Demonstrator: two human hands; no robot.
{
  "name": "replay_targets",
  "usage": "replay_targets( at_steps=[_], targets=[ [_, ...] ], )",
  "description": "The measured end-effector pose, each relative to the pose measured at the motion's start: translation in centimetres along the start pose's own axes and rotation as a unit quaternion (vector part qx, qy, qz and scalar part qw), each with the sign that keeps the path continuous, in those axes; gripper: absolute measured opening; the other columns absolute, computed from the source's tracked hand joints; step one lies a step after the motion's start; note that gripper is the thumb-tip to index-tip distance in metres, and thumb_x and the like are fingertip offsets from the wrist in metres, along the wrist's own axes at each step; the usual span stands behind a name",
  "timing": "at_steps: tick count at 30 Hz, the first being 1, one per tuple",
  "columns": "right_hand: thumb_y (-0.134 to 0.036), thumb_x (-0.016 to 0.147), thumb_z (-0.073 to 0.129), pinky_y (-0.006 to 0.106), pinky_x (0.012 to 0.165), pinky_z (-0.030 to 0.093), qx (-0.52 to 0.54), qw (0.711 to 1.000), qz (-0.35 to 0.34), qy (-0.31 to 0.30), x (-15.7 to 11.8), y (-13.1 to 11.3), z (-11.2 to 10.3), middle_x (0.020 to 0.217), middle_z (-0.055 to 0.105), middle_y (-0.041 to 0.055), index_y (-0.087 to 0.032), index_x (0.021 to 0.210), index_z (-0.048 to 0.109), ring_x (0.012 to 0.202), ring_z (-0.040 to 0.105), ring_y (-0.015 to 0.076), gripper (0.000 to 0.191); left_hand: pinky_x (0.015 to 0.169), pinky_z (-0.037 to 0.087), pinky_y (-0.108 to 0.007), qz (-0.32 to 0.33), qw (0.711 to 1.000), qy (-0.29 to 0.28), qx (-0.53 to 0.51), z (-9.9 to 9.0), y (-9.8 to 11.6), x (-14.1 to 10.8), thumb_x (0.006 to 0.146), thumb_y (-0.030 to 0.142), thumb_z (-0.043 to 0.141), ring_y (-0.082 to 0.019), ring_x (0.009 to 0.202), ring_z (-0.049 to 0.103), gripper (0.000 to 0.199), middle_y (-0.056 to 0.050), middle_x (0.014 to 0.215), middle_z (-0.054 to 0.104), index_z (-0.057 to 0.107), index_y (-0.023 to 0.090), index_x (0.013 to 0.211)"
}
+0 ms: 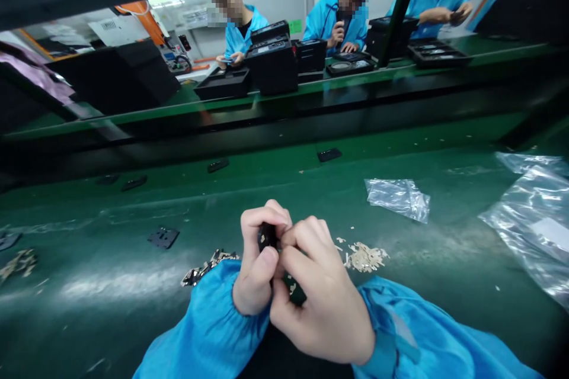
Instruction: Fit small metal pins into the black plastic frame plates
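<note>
Close in front of me, my left hand [260, 263] is closed round a small black plastic part [267, 237], mostly hidden by the fingers. My right hand [317, 284] meets it from the right, its fingertips pinched together at the part's edge; whatever they grip is too small or covered to name. Below the hands, a few tiny pale pieces [292, 288] show on the green surface. A heap of small beige pieces [367, 257] lies right of my hands. To the left, partly behind my sleeve, is a pile of dark and beige bits [208, 266].
A flat black plate [164, 237] lies to the left, and black parts [329, 155] are spread along the far side of the green table [133, 320]. Clear plastic bags [399, 198] rest on the right. Beyond a ledge, people in blue work beside black trays [222, 84].
</note>
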State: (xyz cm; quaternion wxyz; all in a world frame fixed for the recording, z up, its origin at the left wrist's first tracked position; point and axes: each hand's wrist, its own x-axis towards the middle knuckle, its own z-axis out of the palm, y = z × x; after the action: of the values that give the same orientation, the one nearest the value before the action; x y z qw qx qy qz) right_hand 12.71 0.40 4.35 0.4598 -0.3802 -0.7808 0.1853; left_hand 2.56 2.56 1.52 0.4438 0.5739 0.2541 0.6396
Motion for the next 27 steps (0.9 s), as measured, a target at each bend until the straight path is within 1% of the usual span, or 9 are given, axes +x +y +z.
replay_targets(
  at_steps=[4,7,11,13,16,22,25,27],
  targets=[
    [-0.008,0.066,0.047,0.033,0.064,0.034,0.034,0.999,0.010,-0.012,-0.1,0.2,-0.1,0.073,0.046,0.0041,-0.015,0.060,0.045,0.073,0.040,0.0167,0.009,0.068,0.037,-0.035,-0.020,1.000,0.009,-0.021,0.1,0.3,-0.1,0.082,0.041,0.045,-0.014,0.071,0.039,0.021,0.000,0.080,0.040,0.047,0.025,0.096],
    [-0.008,0.065,0.046,0.033,0.064,0.035,0.036,0.999,0.025,-0.026,0.1,0.3,-0.4,0.074,0.046,0.0040,-0.016,0.060,0.046,0.075,0.041,0.0173,0.009,0.065,0.037,-0.033,-0.034,0.999,0.015,-0.039,0.1,0.3,0.1,0.082,0.041,0.044,-0.014,0.069,0.038,0.020,-0.001,0.077,0.039,0.048,0.026,0.094],
    [-0.010,0.069,0.046,0.034,0.067,0.038,0.037,0.997,0.037,-0.059,0.5,0.5,-0.9,0.077,0.046,0.0037,-0.017,0.064,0.049,0.077,0.042,0.0177,0.009,0.057,0.034,-0.029,-0.040,0.995,0.028,-0.092,0.3,0.4,0.8,0.081,0.041,0.042,-0.013,0.062,0.036,0.019,0.000,0.071,0.036,0.049,0.026,0.091],
    [-0.010,0.073,0.047,0.034,0.069,0.040,0.054,0.995,0.037,-0.077,0.5,0.6,-1.1,0.079,0.047,0.0038,-0.017,0.068,0.051,0.079,0.044,0.0176,0.010,0.056,0.033,-0.027,-0.044,0.992,0.035,-0.117,0.4,0.3,1.1,0.082,0.042,0.040,-0.012,0.061,0.036,0.020,0.001,0.070,0.036,0.048,0.025,0.090],
    [-0.009,0.076,0.048,0.034,0.072,0.041,0.069,0.993,0.042,-0.090,0.5,0.7,-1.4,0.081,0.046,0.0039,-0.018,0.073,0.053,0.083,0.045,0.0180,0.011,0.056,0.032,-0.026,-0.044,0.990,0.029,-0.132,0.4,0.1,1.3,0.081,0.046,0.040,-0.011,0.062,0.036,0.025,0.001,0.070,0.037,0.047,0.024,0.091],
    [-0.010,0.078,0.049,0.034,0.069,0.042,0.059,0.992,0.043,-0.105,0.6,0.9,-1.4,0.082,0.046,0.0043,-0.019,0.074,0.054,0.083,0.046,0.0190,0.011,0.060,0.033,-0.028,-0.046,0.993,0.011,-0.108,0.2,-0.2,1.2,0.081,0.047,0.039,-0.012,0.063,0.036,0.027,0.001,0.071,0.035,0.046,0.023,0.092],
    [-0.011,0.079,0.049,0.034,0.068,0.042,0.048,0.992,0.048,-0.103,0.7,0.8,-1.4,0.081,0.046,0.0043,-0.019,0.073,0.054,0.081,0.047,0.0189,0.011,0.062,0.033,-0.029,-0.028,0.997,-0.004,-0.071,0.0,-0.2,1.2,0.081,0.046,0.040,-0.013,0.066,0.036,0.026,0.001,0.073,0.035,0.046,0.024,0.094],
    [-0.012,0.079,0.049,0.034,0.067,0.042,0.043,0.993,0.051,-0.098,0.7,0.8,-1.3,0.080,0.047,0.0042,-0.019,0.073,0.054,0.079,0.047,0.0188,0.010,0.063,0.033,-0.030,-0.023,0.999,-0.012,-0.029,-0.1,-0.2,1.1,0.080,0.048,0.040,-0.014,0.066,0.036,0.029,0.000,0.074,0.035,0.046,0.024,0.094]
  ],
)
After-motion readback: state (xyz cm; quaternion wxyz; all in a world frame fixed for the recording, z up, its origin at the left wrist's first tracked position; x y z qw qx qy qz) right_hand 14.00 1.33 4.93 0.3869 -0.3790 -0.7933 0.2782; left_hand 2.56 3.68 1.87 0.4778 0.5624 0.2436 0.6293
